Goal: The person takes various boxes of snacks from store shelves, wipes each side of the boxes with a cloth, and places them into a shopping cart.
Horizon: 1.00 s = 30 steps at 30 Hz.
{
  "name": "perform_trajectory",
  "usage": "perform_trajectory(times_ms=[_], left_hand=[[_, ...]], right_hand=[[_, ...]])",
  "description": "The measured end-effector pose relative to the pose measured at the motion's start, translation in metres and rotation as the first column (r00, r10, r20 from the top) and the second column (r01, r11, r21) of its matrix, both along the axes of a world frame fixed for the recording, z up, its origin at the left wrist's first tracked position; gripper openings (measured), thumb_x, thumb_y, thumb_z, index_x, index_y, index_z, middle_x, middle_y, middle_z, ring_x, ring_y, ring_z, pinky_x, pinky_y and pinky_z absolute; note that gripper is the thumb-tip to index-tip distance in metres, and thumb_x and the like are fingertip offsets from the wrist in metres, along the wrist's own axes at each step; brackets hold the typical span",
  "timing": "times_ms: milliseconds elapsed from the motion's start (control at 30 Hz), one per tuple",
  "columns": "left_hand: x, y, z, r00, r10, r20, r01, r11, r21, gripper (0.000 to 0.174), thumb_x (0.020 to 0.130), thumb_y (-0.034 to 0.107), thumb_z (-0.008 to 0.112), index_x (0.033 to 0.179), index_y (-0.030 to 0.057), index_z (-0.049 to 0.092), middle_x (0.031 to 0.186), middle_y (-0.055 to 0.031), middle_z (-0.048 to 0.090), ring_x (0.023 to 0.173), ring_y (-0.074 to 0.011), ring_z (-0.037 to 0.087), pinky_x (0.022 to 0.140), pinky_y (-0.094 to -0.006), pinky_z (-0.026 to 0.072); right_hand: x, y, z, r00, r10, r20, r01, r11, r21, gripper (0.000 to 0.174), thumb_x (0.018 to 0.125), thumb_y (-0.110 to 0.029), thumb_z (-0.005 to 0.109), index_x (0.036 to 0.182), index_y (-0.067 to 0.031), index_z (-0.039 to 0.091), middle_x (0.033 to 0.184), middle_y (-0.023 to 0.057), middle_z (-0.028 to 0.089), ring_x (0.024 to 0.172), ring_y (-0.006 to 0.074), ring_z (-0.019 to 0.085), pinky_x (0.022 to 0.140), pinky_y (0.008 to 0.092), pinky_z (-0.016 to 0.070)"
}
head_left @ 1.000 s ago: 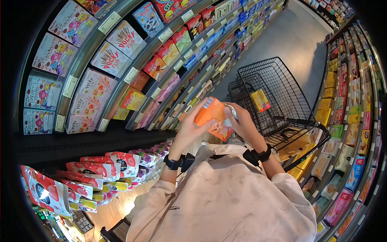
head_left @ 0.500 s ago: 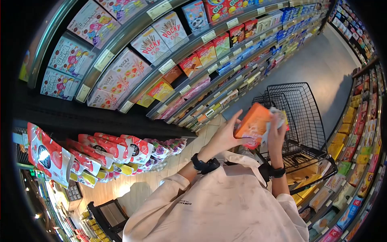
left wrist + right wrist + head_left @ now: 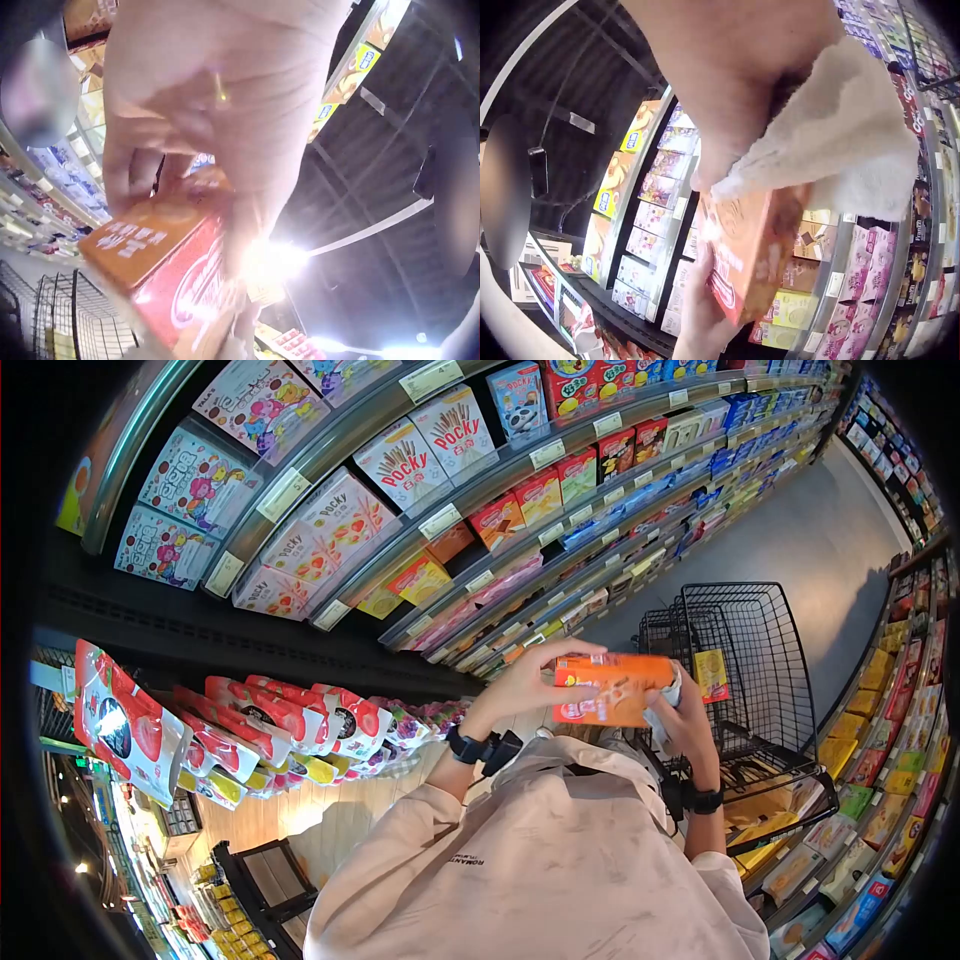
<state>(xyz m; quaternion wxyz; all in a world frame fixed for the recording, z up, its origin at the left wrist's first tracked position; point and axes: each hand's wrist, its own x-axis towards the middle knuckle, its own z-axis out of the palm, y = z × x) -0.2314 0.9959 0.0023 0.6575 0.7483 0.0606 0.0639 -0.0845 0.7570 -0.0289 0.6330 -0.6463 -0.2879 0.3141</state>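
Note:
An orange box (image 3: 625, 688) with a red-and-white logo is held level in front of the chest. My left hand (image 3: 522, 685) grips its left end, thumb and fingers on opposite sides. My right hand (image 3: 688, 722) holds the right end, with a crumpled white tissue (image 3: 664, 712) between hand and box. In the left wrist view the left hand (image 3: 210, 97) covers part of the box (image 3: 161, 255). The right wrist view shows the tissue (image 3: 840, 127) hanging from the right hand (image 3: 735, 82) over the box (image 3: 754, 247).
A black wire cart (image 3: 745, 660) with a yellow box (image 3: 711, 675) in it stands at the right. Shelves of snack boxes (image 3: 405, 465) run along the left and far side, more shelves (image 3: 850, 760) at the right. Red-and-white pouches (image 3: 130, 725) hang at the lower left.
The view has swung, so shelves and cart lie differently in it. The orange box has turned from tilted to level, still between both hands, and the tissue shows at its right end.

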Motion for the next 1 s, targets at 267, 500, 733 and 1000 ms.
perform_trajectory(times_ms=[267,500,733,1000], left_hand=[[0.002,-0.015,0.001,0.989,0.115,-0.094,-0.105,0.989,0.103,0.083,0.082,0.010,0.085,0.153,0.0083,0.042,0.129,-0.0097,0.063,0.107,-0.0143,0.064,0.096,-0.0304,0.0507],[0.013,-0.043,-0.026,0.951,0.308,0.016,-0.297,0.928,-0.226,0.085,0.088,0.006,0.079,0.155,0.0059,0.027,0.135,-0.0113,0.057,0.104,-0.0146,0.064,0.096,-0.0311,0.0519],[0.010,-0.034,0.004,0.913,0.394,0.110,-0.343,0.883,-0.320,0.060,0.104,0.018,0.059,0.155,0.0041,0.029,0.148,-0.0110,0.045,0.129,-0.0155,0.051,0.108,-0.0319,0.0426],[0.013,-0.038,-0.008,0.981,0.186,0.062,-0.175,0.973,-0.152,0.081,0.101,0.012,0.063,0.164,0.0117,0.011,0.149,-0.0111,0.044,0.128,-0.0156,0.051,0.107,-0.0323,0.0419]], right_hand=[[-0.013,0.018,-0.001,0.986,-0.132,-0.097,0.139,0.988,0.069,0.033,0.093,-0.009,0.071,0.121,-0.0009,0.058,0.107,0.0055,0.068,0.096,0.0112,0.063,0.086,0.0262,0.0506],[-0.022,0.034,-0.005,0.790,-0.431,-0.437,0.536,0.831,0.149,0.031,0.101,-0.020,0.066,0.122,0.0008,0.060,0.111,0.0050,0.067,0.097,0.0105,0.063,0.085,0.0266,0.0512],[-0.022,0.027,-0.018,0.899,-0.373,-0.229,0.394,0.917,0.056,0.038,0.107,-0.033,0.054,0.122,0.0016,0.059,0.104,0.0015,0.064,0.091,0.0061,0.054,0.080,0.0231,0.0467],[-0.035,0.045,-0.011,0.962,-0.140,-0.233,0.188,0.962,0.197,0.028,0.098,-0.009,0.064,0.123,-0.0008,0.056,0.109,0.0021,0.062,0.097,0.0090,0.059,0.091,0.0266,0.0493]])
